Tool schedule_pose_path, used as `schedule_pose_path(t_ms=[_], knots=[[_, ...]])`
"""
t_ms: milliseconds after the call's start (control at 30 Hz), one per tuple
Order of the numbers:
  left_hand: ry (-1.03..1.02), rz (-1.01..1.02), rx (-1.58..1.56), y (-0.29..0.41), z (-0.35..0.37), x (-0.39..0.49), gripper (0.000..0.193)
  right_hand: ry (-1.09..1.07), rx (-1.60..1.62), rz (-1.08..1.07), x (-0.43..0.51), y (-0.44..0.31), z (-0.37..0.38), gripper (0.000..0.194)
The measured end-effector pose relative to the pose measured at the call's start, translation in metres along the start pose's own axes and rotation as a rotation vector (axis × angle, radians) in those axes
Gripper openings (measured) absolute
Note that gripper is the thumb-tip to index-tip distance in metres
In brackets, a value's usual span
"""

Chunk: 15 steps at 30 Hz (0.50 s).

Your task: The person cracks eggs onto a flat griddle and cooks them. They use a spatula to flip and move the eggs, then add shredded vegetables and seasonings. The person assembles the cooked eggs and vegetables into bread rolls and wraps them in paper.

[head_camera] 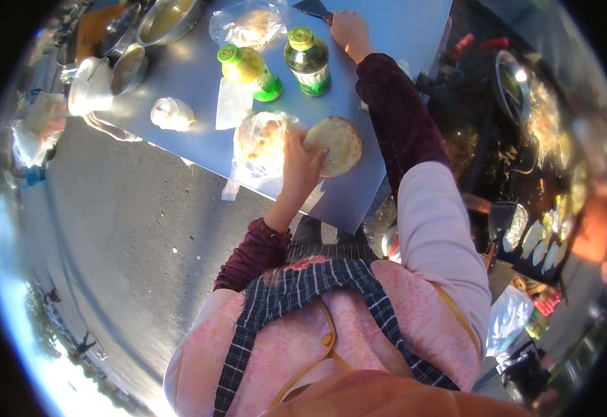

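Observation:
My left hand [302, 159] rests at the left edge of a round flatbread [336, 146] on the metal table [334, 200]. Its fingers touch the bread and the clear plastic bag [261, 143] beside it, which holds more bread; how firmly they grip is unclear. Farther up the table, my right hand [350, 32] is closed around the handle of a scraper with a dark, wide blade [311, 7]. Between the hands stand two bottles with green caps, one with yellow contents [243, 68] and one with dark contents [307, 60].
Another bagged bread [254, 23] lies at the back. Metal bowls [168, 23] and a white jar [172, 113] stand to the left. On the right is a dark griddle [491, 172] with food pieces [532, 240] and a metal spatula [501, 221].

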State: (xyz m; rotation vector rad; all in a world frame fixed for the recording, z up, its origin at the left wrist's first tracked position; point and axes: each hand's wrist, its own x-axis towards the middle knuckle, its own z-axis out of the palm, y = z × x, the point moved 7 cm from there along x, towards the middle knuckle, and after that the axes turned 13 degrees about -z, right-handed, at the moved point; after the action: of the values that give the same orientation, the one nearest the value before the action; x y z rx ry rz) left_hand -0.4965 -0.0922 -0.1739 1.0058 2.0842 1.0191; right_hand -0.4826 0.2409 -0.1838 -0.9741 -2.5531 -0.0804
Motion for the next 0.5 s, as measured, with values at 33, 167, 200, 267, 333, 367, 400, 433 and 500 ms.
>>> schedule_pose_path(t_ms=[33, 167, 200, 267, 333, 367, 400, 433, 500], knots=[[-0.008, 0.0, 0.001, 0.005, 0.002, 0.004, 0.045, 0.168, 0.056, -0.036, -0.015, 0.01, -0.009, 0.019], [0.113, 0.129, 0.097, 0.019, -0.005, -0.004, 0.045, 0.062, 0.52, 0.531, -0.078, 0.024, -0.108, 0.036], [0.221, 0.239, 0.198, 0.028, -0.013, -0.011, 0.041, 0.141, 0.571, 0.536, -0.111, 0.007, -0.119, 0.032], [0.058, 0.021, -0.099, 0.022, -0.019, -0.016, 0.037, 0.39, 0.792, 0.573, -0.186, -0.015, -0.147, 0.022], [-0.045, -0.038, -0.199, 0.014, -0.022, -0.03, 0.035, 0.293, 1.103, 0.781, -0.276, -0.042, -0.133, 0.021], [-0.134, -0.074, -0.238, 0.006, -0.019, -0.034, 0.035, 0.27, 1.315, 0.898, -0.309, -0.072, -0.135, 0.018], [-0.22, -0.107, -0.285, -0.006, -0.015, -0.039, 0.035, 0.217, 1.355, 0.949, -0.338, -0.098, -0.13, 0.02], [-0.309, -0.149, -0.317, -0.011, -0.012, -0.043, 0.036, 0.296, 1.365, 0.947, -0.347, -0.111, -0.115, 0.02], [-0.359, -0.169, -0.225, -0.019, -0.004, -0.039, 0.035, 0.443, 1.385, 0.933, -0.358, -0.13, -0.089, 0.022]])
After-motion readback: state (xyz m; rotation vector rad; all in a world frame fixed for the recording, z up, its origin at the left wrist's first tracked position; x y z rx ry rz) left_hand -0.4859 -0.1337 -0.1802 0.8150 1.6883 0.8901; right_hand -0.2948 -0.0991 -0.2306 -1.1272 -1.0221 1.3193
